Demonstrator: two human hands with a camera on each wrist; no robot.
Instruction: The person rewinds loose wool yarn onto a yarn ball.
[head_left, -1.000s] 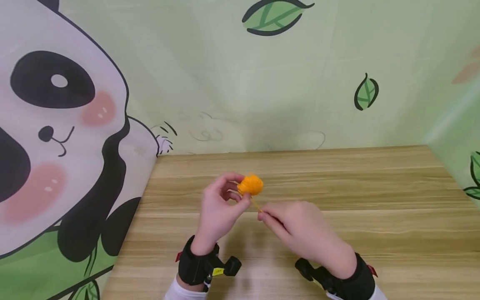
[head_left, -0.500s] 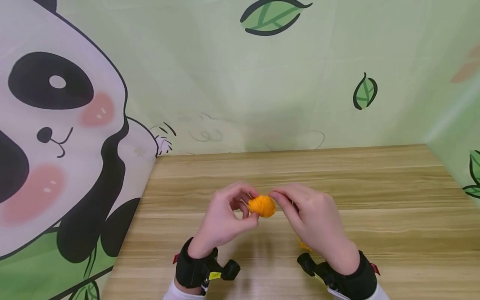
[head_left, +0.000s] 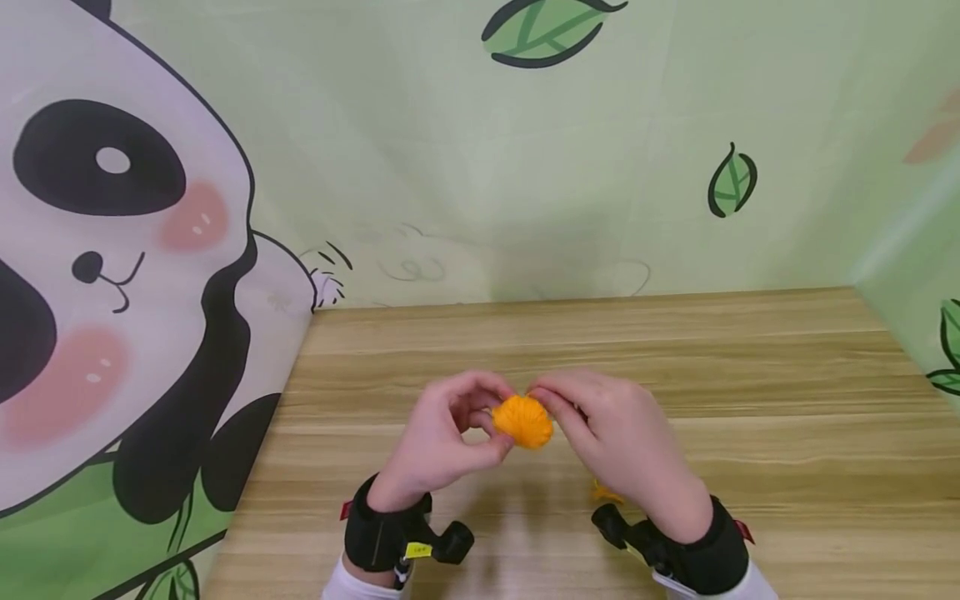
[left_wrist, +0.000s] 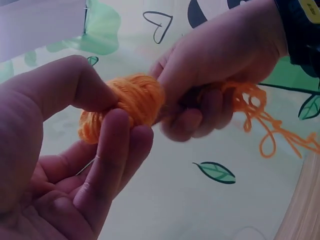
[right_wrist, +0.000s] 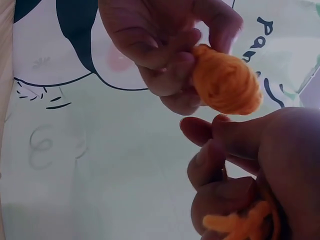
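A small orange ball of yarn [head_left: 523, 422] is held up over the table, its strands wound in layers. My left hand [head_left: 446, 433] pinches it between thumb and fingertips, as the left wrist view also shows on the yarn ball [left_wrist: 140, 100]. Close against its right side, my right hand [head_left: 622, 442] has thumb and forefinger together on the yarn strand. Loose orange yarn [left_wrist: 250, 107] runs through the curled fingers of that hand and hangs in loops below it. In the right wrist view, the loose yarn [right_wrist: 240, 222] shows blurred under the palm.
The wood-grain table [head_left: 750, 400] spreads beneath both hands. A pale green backdrop [head_left: 420, 167] with leaf drawings rises behind it, and a large panda picture [head_left: 135, 275] covers the left side. Each wrist wears a black strap with a camera [head_left: 453, 542].
The yarn ball has come nearer and slightly right, and has been turned in the left hand. My right hand has moved up from below to beside the ball, drawing the strand short.
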